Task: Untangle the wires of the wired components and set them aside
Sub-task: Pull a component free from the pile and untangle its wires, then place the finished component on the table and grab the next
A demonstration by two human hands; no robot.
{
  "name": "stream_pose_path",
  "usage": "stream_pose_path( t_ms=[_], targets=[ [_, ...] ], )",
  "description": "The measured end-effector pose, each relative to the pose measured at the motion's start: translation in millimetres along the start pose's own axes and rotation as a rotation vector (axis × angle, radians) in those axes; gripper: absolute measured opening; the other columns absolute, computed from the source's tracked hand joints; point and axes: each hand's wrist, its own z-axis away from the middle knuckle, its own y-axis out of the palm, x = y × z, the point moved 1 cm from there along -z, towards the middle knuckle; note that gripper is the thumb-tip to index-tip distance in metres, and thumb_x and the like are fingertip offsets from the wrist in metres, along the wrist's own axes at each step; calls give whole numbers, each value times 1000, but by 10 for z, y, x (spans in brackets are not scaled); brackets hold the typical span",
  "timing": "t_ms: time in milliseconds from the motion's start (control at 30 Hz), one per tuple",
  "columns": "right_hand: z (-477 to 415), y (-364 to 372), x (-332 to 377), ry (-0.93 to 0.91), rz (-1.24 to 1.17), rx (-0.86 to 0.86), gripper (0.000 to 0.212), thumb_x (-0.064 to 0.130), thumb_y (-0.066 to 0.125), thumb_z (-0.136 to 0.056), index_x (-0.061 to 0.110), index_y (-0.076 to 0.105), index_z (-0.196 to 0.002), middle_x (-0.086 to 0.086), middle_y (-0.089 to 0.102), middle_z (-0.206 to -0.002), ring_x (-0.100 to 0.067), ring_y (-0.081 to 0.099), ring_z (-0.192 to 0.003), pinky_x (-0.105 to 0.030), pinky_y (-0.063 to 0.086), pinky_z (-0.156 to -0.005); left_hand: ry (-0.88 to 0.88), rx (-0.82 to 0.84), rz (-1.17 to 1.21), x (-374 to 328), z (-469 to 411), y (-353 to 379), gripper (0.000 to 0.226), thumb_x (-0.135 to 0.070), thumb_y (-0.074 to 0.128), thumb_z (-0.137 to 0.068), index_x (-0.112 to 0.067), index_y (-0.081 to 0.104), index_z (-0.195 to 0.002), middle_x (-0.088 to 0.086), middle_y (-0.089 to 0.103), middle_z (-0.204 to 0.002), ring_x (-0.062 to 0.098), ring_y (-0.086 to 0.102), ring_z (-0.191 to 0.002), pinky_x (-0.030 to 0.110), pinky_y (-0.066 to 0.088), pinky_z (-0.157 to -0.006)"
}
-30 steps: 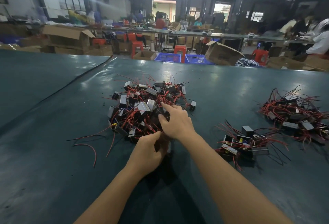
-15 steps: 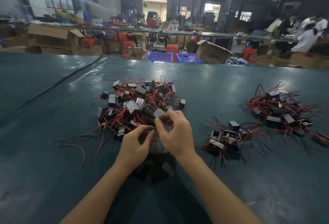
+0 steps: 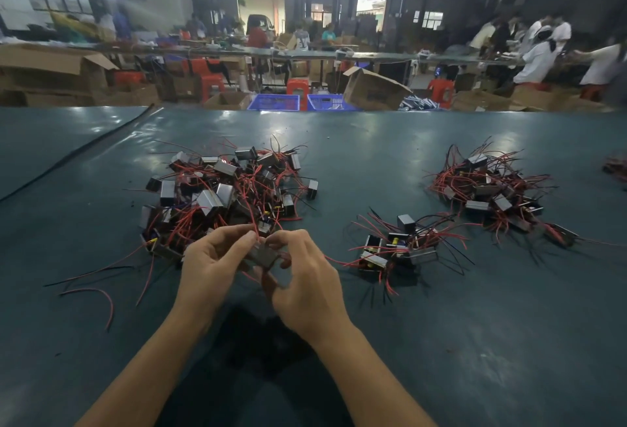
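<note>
A tangled pile of small black box components with red and black wires (image 3: 230, 195) lies on the dark green table (image 3: 441, 324), just beyond my hands. Between both hands I hold one grey box component (image 3: 264, 255) lifted off the near edge of the pile. My left hand (image 3: 210, 270) pinches its left side with thumb and fingers. My right hand (image 3: 305, 284) curls round its right side and a red wire. Its wires trail back into the pile and to the right.
A small group of separated components (image 3: 397, 250) lies to the right of my hands. A bigger heap (image 3: 492, 189) sits further right. Loose red and black wires (image 3: 98, 287) lie at the left. Cardboard boxes, blue crates and people at benches are beyond the table.
Both hands have drawn back from the pile toward me and lifted one component out of it; the view has shifted slightly left.
</note>
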Motion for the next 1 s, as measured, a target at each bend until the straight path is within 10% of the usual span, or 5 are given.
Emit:
stream_pose_path(
  t_ms=[667,800,1000],
  targets=[
    [-16,-174,-151,117,-106,37,16,27,69,-87,17,71,-99,6,65,-91,-10,58,-81,-36,52,-76,78,-115,-143,-6,-36,-88,14,-6,51,-98,-16,57,-92,-3,76,-83,5,67,-71,14,53,-61],
    [-78,-343,-203,221,-63,-385,39,11,66,-83,10,62,-121,-4,53,-121,-16,47,-114,-36,45,-97,95,-90,-225,-17,-24,-100,10,-8,55,-96,-16,58,-92,3,74,-82,18,71,-77,35,56,-68],
    [-217,-750,-179,116,-221,-927,28,-3,54,-85,8,61,-110,-6,53,-114,-17,58,-96,-27,52,-72,121,-44,-272,-42,2,-49,9,-7,58,-94,-14,59,-89,3,74,-80,16,71,-68,18,53,-55]
  ],
)
